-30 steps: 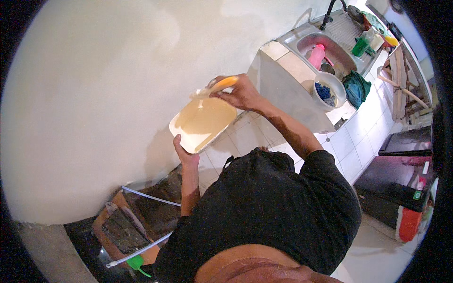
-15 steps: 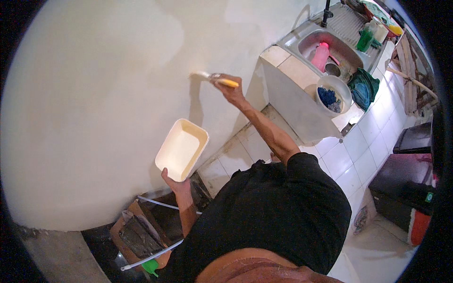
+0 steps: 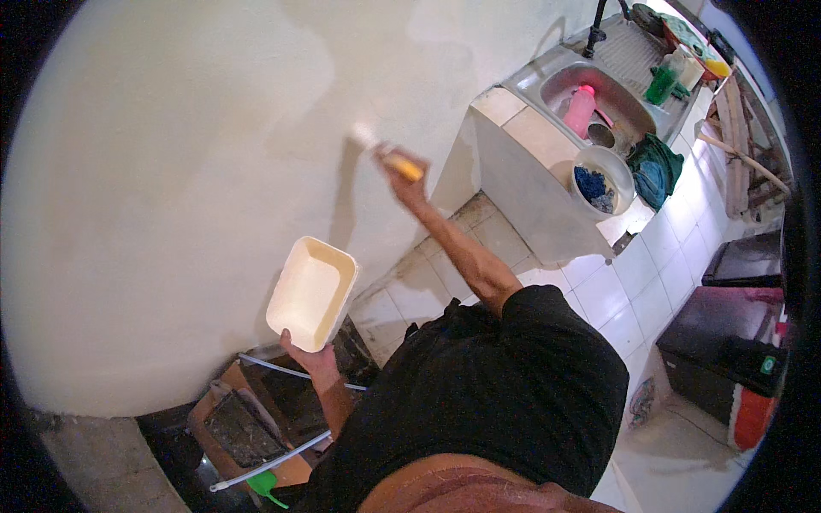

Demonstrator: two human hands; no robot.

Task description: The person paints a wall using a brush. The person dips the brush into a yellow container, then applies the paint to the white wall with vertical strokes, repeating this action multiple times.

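Note:
My right hand [image 3: 402, 178] is closed around the yellow handle of a paintbrush [image 3: 405, 167]. Its pale bristles, smeared by motion, point at the cream wall [image 3: 171, 197]; I cannot tell whether they touch it. Lower down, my left hand [image 3: 312, 355] grips the near end of a cream rectangular tub [image 3: 301, 295], thumb over the rim and fingers underneath. The tub is tilted so its inside faces up, and a pale cream layer coats it. Darker, damp-looking patches mark the wall around and above the brush.
Right of me, a tiled counter holds a steel sink [image 3: 547, 77] with a pink bottle [image 3: 580, 111], and a white bucket [image 3: 629, 181] with blue cloth. Below my left arm lie a cardboard box [image 3: 224, 462] and a white pole [image 3: 265, 468]. Black bins [image 3: 710, 342] stand far right.
My right hand with the paintbrush has shifted slightly left and down, the brush now blurred and more upright. The tub in my left hand sits a little lower and further left.

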